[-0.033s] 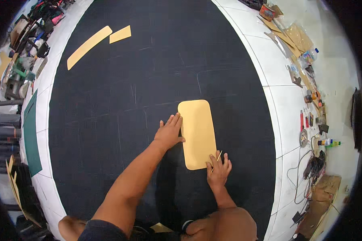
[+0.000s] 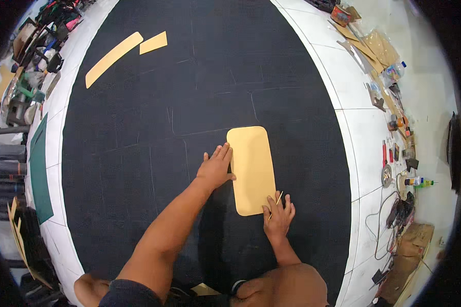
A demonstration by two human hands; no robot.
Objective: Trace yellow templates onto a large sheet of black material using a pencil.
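Note:
A tan card template (image 2: 252,169) with rounded corners lies on a large black sheet (image 2: 153,204) marked with thin pale lines. My left hand (image 2: 216,166) rests with its fingers extended along the template's left edge, the fingertips touching near its upper corner. At the lower right corner my right hand (image 2: 278,217) presses on the card, and a thin yellowish stick (image 2: 279,198), its exact kind unclear, sits between its fingers. Far off on the sheet lie a long curved tan card piece (image 2: 112,60) and a small four-sided tan piece (image 2: 153,43).
White floor tiles (image 2: 366,128) border the sheet. On the right are a plastic bottle (image 2: 394,71), a cable (image 2: 376,240), small tools and cardboard (image 2: 414,243). A green mat (image 2: 40,179) lies at the left beside dark rolls (image 2: 5,169). A tan card corner (image 2: 205,289) shows near my legs.

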